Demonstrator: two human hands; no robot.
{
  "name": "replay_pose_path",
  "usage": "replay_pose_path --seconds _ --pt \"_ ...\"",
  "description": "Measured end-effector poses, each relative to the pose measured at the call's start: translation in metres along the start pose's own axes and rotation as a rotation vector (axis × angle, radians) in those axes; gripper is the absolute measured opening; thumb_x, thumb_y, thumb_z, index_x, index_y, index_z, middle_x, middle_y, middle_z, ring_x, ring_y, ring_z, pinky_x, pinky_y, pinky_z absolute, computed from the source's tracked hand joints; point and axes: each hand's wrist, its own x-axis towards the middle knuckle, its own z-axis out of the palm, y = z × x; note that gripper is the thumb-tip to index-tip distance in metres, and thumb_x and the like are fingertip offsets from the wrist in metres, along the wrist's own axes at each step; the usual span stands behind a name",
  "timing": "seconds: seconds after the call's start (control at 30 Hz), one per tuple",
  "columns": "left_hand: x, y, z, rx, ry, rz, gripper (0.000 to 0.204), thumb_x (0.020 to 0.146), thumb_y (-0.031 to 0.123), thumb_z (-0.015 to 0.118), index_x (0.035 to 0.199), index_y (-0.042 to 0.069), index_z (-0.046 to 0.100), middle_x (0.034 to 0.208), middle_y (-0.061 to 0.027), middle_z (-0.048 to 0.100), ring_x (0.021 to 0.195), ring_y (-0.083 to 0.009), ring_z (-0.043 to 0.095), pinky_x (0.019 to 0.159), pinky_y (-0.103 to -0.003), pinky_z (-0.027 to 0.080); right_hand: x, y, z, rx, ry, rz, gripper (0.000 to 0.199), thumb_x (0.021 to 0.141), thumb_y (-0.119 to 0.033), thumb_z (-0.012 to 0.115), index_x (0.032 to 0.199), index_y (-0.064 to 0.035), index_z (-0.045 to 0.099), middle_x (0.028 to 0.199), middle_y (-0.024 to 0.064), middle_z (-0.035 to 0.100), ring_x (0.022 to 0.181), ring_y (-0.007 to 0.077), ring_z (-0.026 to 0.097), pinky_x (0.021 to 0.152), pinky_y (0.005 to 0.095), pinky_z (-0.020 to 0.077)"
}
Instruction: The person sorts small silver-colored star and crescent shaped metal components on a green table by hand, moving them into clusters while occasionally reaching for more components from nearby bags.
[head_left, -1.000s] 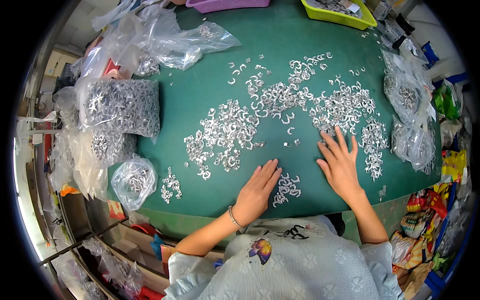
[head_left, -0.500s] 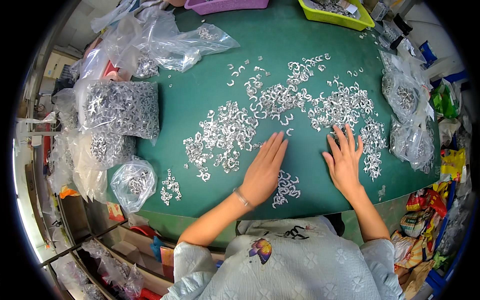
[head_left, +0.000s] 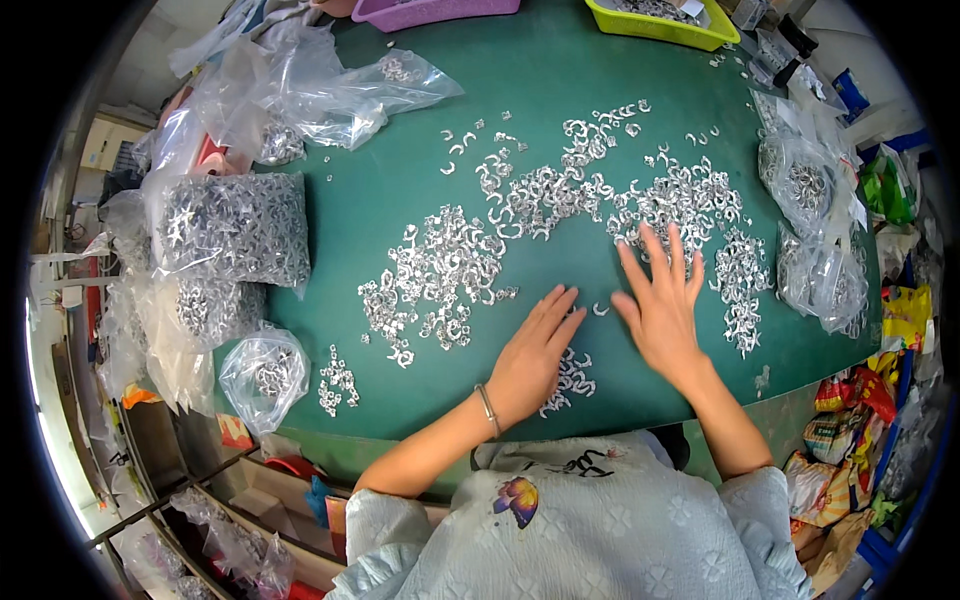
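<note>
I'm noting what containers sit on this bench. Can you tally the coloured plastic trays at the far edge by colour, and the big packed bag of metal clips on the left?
Purple tray: 1
Yellow-green tray: 1
Large packed bag of metal clips: 1
Total: 3

The left hand point(head_left: 533, 357) has slid back toward the bench's near edge, again covering the small cluster of curved silver metal clips point(head_left: 570, 375). The right hand point(head_left: 662, 305) has edged further from that edge, fingertips reaching the wide clip scatter point(head_left: 680, 200).
</note>
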Motion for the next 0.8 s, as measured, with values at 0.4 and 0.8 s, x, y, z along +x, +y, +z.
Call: replay_pose_path --seconds 0.4,0.8 --pt "0.011 0.002 0.007 -0.014 -0.032 0.071 0.067 0.066 -0.018 0.048 0.132 -0.005 0.046 0.145 -0.0192 0.039 0.136 -0.0385 0.035 0.112 -0.051 0.03 -0.016 0.012 -0.005 0.006 -0.031 0.034 0.059 0.083 -0.029 0.068 0.136 -0.0103 0.05 0.152 0.0176 0.026 0.141 0.0445 0.017 0.106 0.0668 0.0142" --pt "0.026 0.004 0.015 0.147 -0.106 0.076 0.058 0.08 0.0 0.058 0.136 -0.002 0.042 0.149 -0.0189 0.033 0.138 -0.0388 0.03 0.11 -0.054 0.028 -0.016 0.016 -0.001 0.137 -0.063 -0.028 0.05 0.083 -0.028 0.068 0.131 -0.0198 0.056 0.153 0.0136 0.025 0.141 0.0432 0.018 0.107 0.0652 0.0154"
